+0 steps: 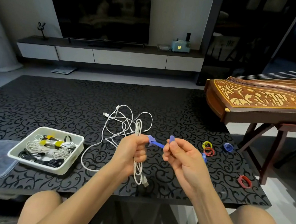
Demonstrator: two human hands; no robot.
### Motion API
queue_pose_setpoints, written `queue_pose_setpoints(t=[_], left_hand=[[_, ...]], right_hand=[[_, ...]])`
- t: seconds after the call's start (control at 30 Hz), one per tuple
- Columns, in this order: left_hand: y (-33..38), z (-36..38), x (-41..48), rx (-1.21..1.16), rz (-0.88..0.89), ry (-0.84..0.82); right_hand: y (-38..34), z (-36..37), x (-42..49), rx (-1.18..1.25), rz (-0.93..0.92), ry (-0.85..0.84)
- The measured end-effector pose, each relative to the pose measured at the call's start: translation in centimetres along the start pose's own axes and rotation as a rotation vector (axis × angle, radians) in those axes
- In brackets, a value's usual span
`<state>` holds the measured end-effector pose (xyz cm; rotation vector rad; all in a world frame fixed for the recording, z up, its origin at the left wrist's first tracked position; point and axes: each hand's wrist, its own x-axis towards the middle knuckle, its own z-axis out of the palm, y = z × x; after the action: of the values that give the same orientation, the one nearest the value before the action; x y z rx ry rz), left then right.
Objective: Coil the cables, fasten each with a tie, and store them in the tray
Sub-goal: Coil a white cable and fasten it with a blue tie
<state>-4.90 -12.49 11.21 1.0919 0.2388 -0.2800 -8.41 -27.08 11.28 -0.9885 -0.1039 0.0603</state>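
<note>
White cable folded into a long narrow coil: held above the near middle of a black scroll-patterned table. Long axis upright, looped end up and away, grey USB plug hanging at the bottom, toward the person.

Left hand: fist clenched round the coil's middle.

Right hand: thumb and fingertips pinching one end of a blue strap tie, stretched sideways from the coil.

Loose white cable: tangled behind the hands.

White rectangular tray: left, holding tied bundles.

Yellow ring tie, red ring tie: right of the hands.
</note>
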Motion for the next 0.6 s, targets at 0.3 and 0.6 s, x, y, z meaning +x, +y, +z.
queue_pose_setpoints(t=[0.3,0.6], left_hand=[[0.3,2.0,-2.0,0.053,-0.061,-0.161],[0.6,3.3,-2.4,-0.058,-0.178,-0.105]], right_hand=[[-1.7,0.3,0.3,-0.263,-0.292,0.094],[1.3,1.0,-1.0,-0.759,-0.515,0.206]])
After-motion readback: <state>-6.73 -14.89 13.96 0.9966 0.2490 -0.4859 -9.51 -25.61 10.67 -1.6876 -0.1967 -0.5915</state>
